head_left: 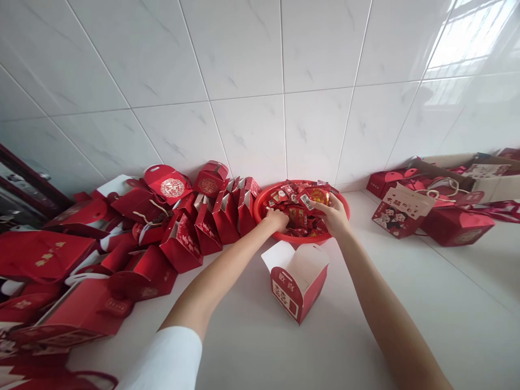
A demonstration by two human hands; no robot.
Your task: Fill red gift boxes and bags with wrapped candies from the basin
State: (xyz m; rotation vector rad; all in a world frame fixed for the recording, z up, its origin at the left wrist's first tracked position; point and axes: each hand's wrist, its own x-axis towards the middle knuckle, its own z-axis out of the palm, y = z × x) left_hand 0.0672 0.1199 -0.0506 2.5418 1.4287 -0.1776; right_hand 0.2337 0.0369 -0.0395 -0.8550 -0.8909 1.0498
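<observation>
A round red plastic basin stands against the tiled wall, filled with small red-wrapped candies. At the basin's left side my left hand reaches in among the wrappers, its fingers curled and their tips hidden. My right hand is over the right side, thumb and fingers closed on a red candy packet with gold and white print. Just in front of the basin, between my forearms, a red gift box with white lettering stands upright with its top flaps spread; neither hand touches it.
Many red gift boxes crowd the left side, several standing in a row beside the basin. At the right are a printed paper bag, a red box and a carton with more packaging. The white tiled wall bounds the back.
</observation>
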